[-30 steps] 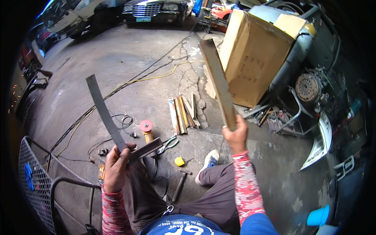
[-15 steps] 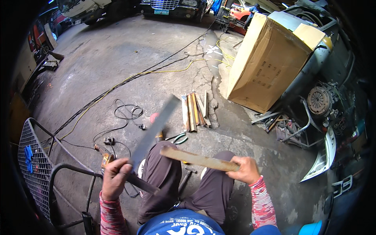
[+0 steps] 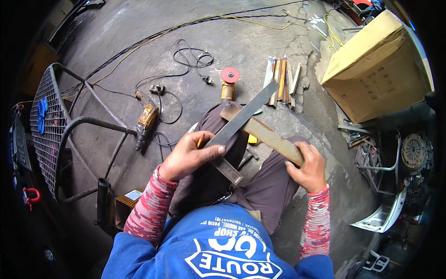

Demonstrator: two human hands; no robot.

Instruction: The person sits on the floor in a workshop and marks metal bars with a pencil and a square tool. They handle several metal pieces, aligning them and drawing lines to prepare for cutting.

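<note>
My left hand (image 3: 197,151) is closed around a try square (image 3: 246,111), its flat grey blade slanting up to the right. A small orange thing (image 3: 200,142) shows between the fingers of that hand, too little of it to name. My right hand (image 3: 307,168) grips one end of a rusty flat metal bar (image 3: 274,138). The bar slants up to the left above my knees, and the square's blade crosses in front of its far part; whether they touch I cannot tell. Below the bar, a hammer (image 3: 249,156) is partly hidden between my legs.
Ahead on the concrete are an angle grinder (image 3: 228,88) with a red disc and several metal strips (image 3: 281,76). A power drill (image 3: 147,119) and cords lie left, by a mesh-backed metal frame (image 3: 69,125). A large cardboard box (image 3: 371,76) stands right.
My hands have come closer together, and the square's blade now crosses the bar, where before they were apart. The view has tilted down toward my lap.
</note>
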